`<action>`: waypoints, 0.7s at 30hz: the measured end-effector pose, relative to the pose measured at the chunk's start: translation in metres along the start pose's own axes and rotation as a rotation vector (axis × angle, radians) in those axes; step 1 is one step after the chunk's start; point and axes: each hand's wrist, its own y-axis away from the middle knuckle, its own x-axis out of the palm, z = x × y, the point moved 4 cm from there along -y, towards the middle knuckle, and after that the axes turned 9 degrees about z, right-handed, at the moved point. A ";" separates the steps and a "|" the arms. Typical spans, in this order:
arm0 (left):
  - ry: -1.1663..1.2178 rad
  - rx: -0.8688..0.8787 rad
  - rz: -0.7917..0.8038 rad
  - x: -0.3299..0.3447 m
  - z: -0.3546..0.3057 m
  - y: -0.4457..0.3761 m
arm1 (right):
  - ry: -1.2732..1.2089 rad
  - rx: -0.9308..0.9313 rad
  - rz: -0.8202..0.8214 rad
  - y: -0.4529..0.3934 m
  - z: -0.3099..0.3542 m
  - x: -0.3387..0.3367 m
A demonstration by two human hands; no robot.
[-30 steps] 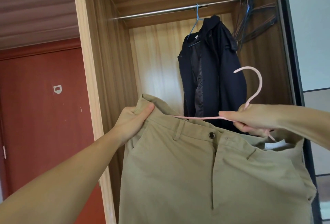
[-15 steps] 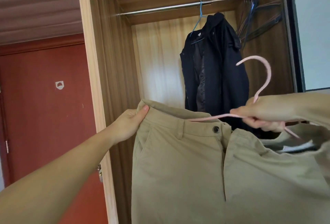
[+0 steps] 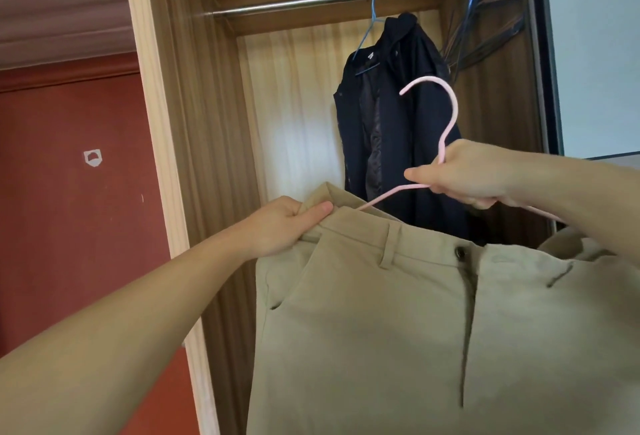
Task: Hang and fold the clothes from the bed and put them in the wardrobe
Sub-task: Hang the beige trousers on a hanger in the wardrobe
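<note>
Held up khaki trousers (image 3: 398,323) in front of open wardrobe (image 3: 194,122), waistband uppermost, front facing camera. Left hand (image 3: 280,226) closed on waistband corner at 9 o'clock of garment, thumb pressed over front of band, fingers hidden behind cloth. Right hand (image 3: 467,174) closed around neck of pink hanger (image 3: 445,115), at 1 o'clock from trouser button (image 3: 460,252); hook rose from fist toward 12 o'clock, one shoulder arm ran down toward 8 o'clock and slipped behind waistband near left thumb, other arm passed toward 4 o'clock beneath right wrist. Right side of waistband sagged below right forearm; contact there not resolvable. Trouser cloth matte, cotton-like twill, with belt loop, dark round button, fly seam, slanted pocket openings. Hanger thin, smooth, round in section, open-curved hook. Wardrobe of striped wood-grain panels, pale back panel, polished metal rail (image 3: 298,3) at 12 o'clock. Dark navy coat (image 3: 398,129) hung from rail on blue wire hanger (image 3: 372,18), behind pink hook; bundle of dark empty hangers (image 3: 485,29) at 2 o'clock. Red door (image 3: 69,209) at 9 o'clock. Versus half a second earlier: right hand and hanger raised and shifted toward centre, left arm of hanger angled steeper into waistband, left-hand grip unchanged.
</note>
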 end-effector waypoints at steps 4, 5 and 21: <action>-0.015 0.178 -0.054 0.008 -0.026 -0.005 | -0.063 -0.075 -0.026 -0.006 0.003 0.001; -0.007 0.208 -0.089 0.007 -0.028 -0.005 | -0.105 -0.107 -0.026 -0.006 0.003 -0.001; 0.038 0.028 -0.583 -0.073 0.023 0.015 | 0.086 -0.102 0.467 0.015 -0.088 -0.048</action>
